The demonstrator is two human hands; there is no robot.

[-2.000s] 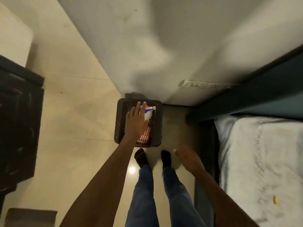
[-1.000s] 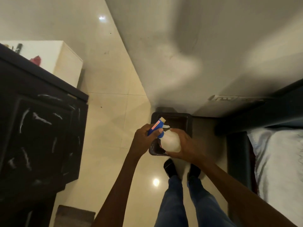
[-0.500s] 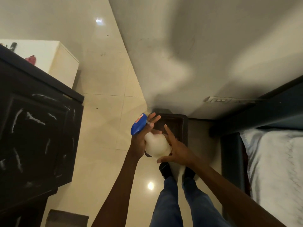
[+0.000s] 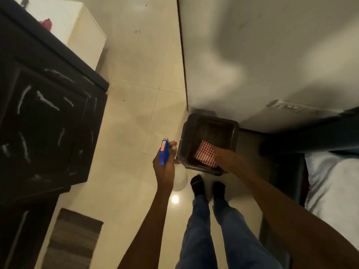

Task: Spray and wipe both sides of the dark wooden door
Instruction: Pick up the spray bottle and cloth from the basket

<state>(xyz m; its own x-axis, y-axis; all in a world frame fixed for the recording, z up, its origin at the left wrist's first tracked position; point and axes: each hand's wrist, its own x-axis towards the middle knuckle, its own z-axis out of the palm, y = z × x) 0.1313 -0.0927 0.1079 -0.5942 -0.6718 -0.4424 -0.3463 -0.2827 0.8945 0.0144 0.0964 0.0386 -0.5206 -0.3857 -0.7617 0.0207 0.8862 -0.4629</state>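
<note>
My left hand [image 4: 165,168] grips a spray bottle [image 4: 162,153] by its neck; the blue head points up and left, and the white body hangs below my palm. The dark wooden door [image 4: 42,123] stands at the left, with white streaks on its panel. A red and white checked cloth [image 4: 204,153] lies in a dark basket [image 4: 236,133] on the floor by the wall. My right hand [image 4: 230,158], blurred by motion, reaches into the basket with its fingertips at the cloth's right edge.
A bed [image 4: 334,187] with a pale sheet fills the right side. A striped doormat [image 4: 73,239] lies at the foot of the door. A white cabinet [image 4: 81,28] stands behind the door. My feet are just in front of the basket.
My right hand let go of the bottle and dropped into the basket onto the cloth. My left hand carried the bottle left, away from the basket. The view tilted toward the door.
</note>
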